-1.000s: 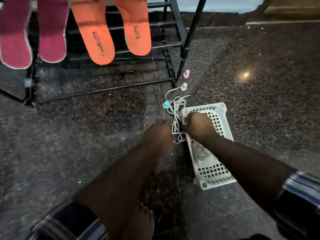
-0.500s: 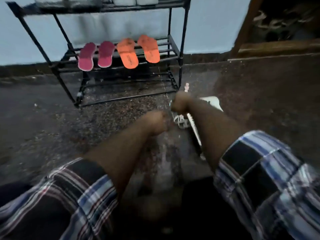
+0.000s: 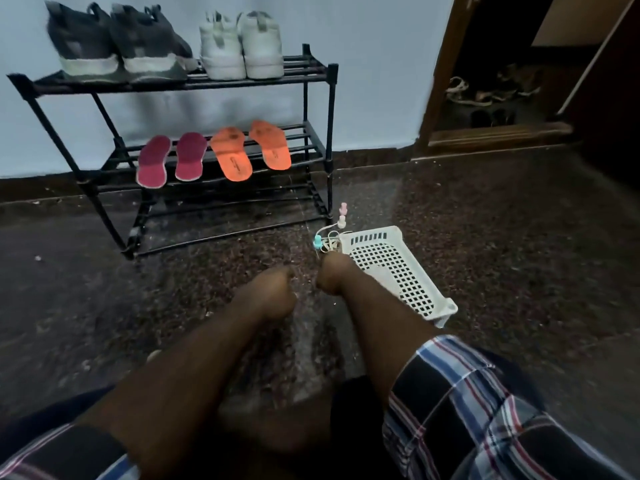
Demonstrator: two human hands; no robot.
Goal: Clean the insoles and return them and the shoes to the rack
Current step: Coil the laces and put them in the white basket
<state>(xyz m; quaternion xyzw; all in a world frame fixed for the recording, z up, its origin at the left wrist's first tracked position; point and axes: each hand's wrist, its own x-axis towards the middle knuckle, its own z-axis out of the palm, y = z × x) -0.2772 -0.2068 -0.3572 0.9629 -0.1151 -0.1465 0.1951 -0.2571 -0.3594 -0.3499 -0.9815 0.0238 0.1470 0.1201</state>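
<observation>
In the head view, the black metal shoe rack [image 3: 313, 79] is seen bearing two maroon insoles [image 3: 169, 160] and two orange insoles [image 3: 250, 150] across its middle shelf, probably for airing, with dark grey sneakers [image 3: 117, 46] and white sneakers [image 3: 240, 46] on top. The left hand [image 3: 268, 297] and right hand [image 3: 332, 275] are held curled above the floor; whether anything is gripped cannot be told.

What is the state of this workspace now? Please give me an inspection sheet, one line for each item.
Surface: dark speckled floor, some pale specks.
Job's things: rack; dark shoes and white shoes on the top shelf; maroon insoles and orange insoles on the middle shelf.
Clutter: white basket lying on the floor.
Grippers: left hand and right hand low above the floor, fingers curled; whether they hold anything cannot be told.
Cables: white cord with pegs beside the basket.
Surroundings: pale wall; open dark cabinet with footwear.
</observation>
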